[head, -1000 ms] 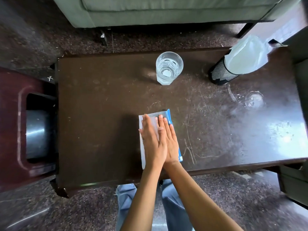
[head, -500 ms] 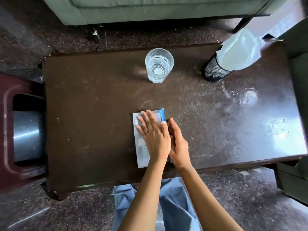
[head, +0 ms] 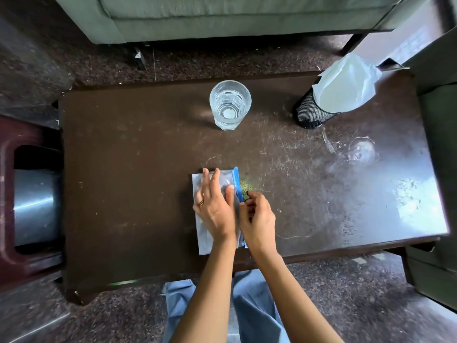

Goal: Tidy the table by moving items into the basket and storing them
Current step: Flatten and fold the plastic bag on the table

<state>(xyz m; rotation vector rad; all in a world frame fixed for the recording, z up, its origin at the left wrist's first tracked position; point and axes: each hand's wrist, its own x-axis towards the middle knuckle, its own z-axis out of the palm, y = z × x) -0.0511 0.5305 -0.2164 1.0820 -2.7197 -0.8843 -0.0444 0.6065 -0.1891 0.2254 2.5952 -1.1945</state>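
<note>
The left hand [head: 214, 206] lies flat, fingers straight and slightly spread, palm down on a clear zip bag [head: 201, 233]. It presses the bag onto the table [head: 123, 194], and a ring [head: 201, 202] shows on one finger. The right hand [head: 259, 216] sits just beside it at 3 o'clock, touching the left hand's edge. Its fingers are curled in at the bag's blue seal strip [head: 237, 179]. Blur keeps me from telling whether they pinch the strip or only rest against it.

The bag lies flat near the table's near edge, long side running from 12 to 6 o'clock, with the blue strip along its 3 o'clock side.

Well apart from the hands at 12 o'clock, a glass of water [head: 230, 105] stands upright on the table. At about 2 o'clock, near the far right corner, stands a black mesh basket [head: 311, 112] lined with a white plastic bag [head: 346, 85]. The zip bag is well apart from it.

Off the table at 9 o'clock, a steel vessel [head: 37, 206] sits inside a dark red stand [head: 7, 219]. A grey-green sofa [head: 222, 16] lies beyond the table at 12 o'clock. Blue jeans [head: 254, 305] show at 6 o'clock, between the forearms.
</note>
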